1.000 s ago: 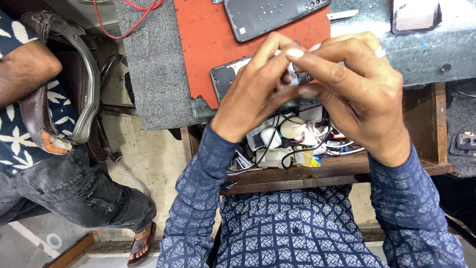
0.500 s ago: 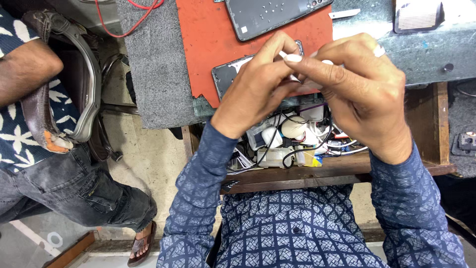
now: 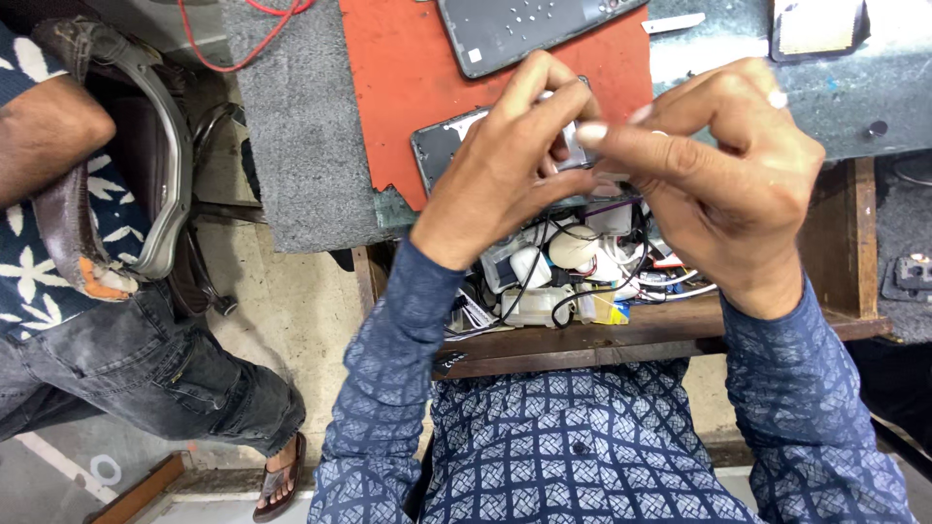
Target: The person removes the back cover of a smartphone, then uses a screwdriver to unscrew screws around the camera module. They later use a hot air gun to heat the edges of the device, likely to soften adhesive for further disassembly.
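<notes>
Together, the left hand [image 3: 505,170] and right hand [image 3: 723,170] are pinching a small metal part [image 3: 575,147] at centre frame. Steadying it over the orange mat [image 3: 408,78] seems wise.

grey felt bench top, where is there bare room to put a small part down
The grey felt bench top is bare left of the orange rubber mat, bordered above by the red wire. Another free patch lies right of the mat, below the small metal blade. The open wooden drawer under both hands is packed with cables and parts.
</notes>
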Available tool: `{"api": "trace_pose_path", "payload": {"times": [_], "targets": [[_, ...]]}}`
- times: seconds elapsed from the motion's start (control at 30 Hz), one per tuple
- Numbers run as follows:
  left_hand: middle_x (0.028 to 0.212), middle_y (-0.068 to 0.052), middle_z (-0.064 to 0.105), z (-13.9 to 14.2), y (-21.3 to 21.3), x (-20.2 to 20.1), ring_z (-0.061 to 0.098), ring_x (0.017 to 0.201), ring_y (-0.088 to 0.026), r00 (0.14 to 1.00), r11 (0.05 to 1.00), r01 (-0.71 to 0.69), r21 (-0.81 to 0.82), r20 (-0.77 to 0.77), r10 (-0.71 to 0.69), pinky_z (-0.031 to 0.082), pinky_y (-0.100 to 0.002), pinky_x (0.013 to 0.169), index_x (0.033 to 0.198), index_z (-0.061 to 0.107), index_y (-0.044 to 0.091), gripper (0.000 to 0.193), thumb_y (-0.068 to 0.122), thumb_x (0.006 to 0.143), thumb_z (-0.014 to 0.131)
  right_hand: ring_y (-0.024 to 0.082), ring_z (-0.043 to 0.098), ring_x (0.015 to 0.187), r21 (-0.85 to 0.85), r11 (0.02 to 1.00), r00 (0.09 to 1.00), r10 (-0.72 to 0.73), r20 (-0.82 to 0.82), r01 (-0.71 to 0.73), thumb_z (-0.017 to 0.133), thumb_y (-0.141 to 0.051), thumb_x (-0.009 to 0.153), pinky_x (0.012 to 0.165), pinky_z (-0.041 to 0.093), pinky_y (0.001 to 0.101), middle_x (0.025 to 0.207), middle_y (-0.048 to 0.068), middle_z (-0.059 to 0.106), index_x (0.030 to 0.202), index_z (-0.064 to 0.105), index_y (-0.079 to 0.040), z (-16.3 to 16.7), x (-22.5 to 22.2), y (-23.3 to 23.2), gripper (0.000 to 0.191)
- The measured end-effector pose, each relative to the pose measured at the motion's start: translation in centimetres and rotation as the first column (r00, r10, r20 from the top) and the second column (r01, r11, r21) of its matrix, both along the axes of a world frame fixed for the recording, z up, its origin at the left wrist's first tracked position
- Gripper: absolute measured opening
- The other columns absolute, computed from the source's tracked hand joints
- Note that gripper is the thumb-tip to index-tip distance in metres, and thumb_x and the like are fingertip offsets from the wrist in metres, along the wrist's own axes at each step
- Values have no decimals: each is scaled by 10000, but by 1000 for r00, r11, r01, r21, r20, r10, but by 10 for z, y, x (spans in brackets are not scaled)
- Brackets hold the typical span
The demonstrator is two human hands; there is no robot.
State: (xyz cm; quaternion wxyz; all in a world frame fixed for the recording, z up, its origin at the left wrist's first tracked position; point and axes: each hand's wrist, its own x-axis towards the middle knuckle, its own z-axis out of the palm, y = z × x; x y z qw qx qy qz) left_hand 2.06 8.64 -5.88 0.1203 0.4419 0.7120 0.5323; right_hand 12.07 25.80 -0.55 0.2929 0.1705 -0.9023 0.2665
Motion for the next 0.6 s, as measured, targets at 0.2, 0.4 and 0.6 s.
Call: {"api": "trace_pose_path", "payload": {"times": [0.2,0.4,0.6], "targets": [[1132,-42,510,2,-8,-3,692,985,-186,988,990,81,112,-139,-65,642,-302,859,1171,608,55,330,3,910,803,271,671,911,-40,998,996,55,65,-52,818,72,820,838,497,404,910,87,687,1162,750,-80,-1,1,1,381],[1133,-39,499,1,-4,-1,688,945,-151,997,1000,28,10,-75,-27,629,-281,790,1118,567,57,390,124,879,869,278,655,953,-39,999,997,27,70,-25,812,91,825,861,507,402,952,99,697,1201,744,-93,-2,3,4,424],[1161,-26,488,4,-5,-1,683,931,-133,996,1000,26,3,-86,-26,627,-289,788,1186,574,100,409,115,902,868,234,685,1044,-25,992,988,124,91,-122,627,183,921,918,553,340,1122,106,718,1406,598,-34,-9,-1,6,532]]}}
